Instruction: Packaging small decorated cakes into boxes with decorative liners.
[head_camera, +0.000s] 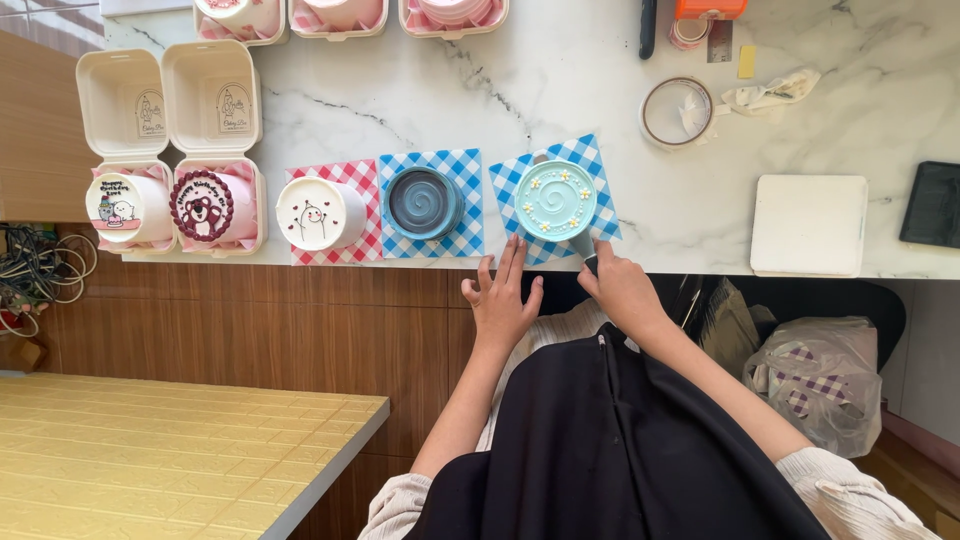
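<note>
Your left hand (503, 297) lies flat with fingers spread at the counter's (640, 220) near edge, fingertips touching the blue checked paper (602, 218) under the light blue cake (556, 199). Your right hand (620, 290) is closed around a dark handle (589, 262) whose blade slips under that cake's near right side. Just left sit a dark blue cake (421, 201) on blue checks and a white cake (318, 213) on red checks, then open boxes (172, 105) holding decorated cakes.

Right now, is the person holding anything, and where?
The right hand grips a dark handle at the light blue cake's near edge. The left hand holds nothing.
</note>
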